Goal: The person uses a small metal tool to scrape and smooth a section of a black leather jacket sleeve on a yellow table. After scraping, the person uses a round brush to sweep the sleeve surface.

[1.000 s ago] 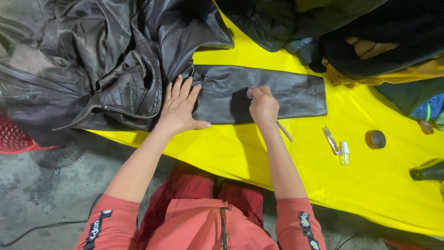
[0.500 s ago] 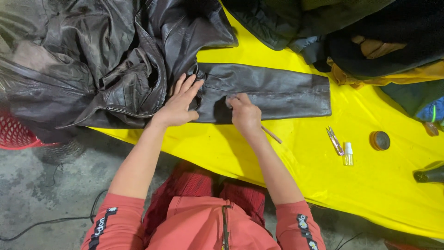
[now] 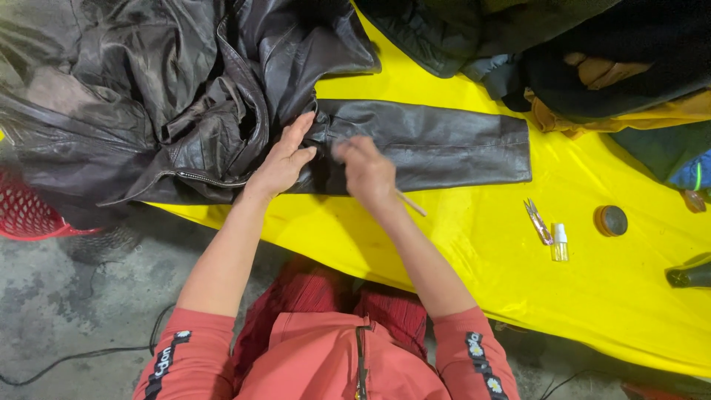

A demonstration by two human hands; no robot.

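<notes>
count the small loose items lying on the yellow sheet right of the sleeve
3: small snips, a little clear bottle beside them, and a round tin further right. Others may be hidden under the piled clothes.

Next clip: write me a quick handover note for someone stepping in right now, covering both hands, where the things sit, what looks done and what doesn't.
Left hand: flat on the dark leather jacket, pressing where the sleeve joins the body.
Right hand: blurred, on the sleeve's near end, with a thin stick in its grip; the tip is hidden.
Sleeve lies stretched flat on the yellow sheet. Small snips, a little clear bottle and a round tin lie to the right, untouched.
Done: sleeve laid out. Left: cannot tell how much of the sleeve has been worked.
</notes>
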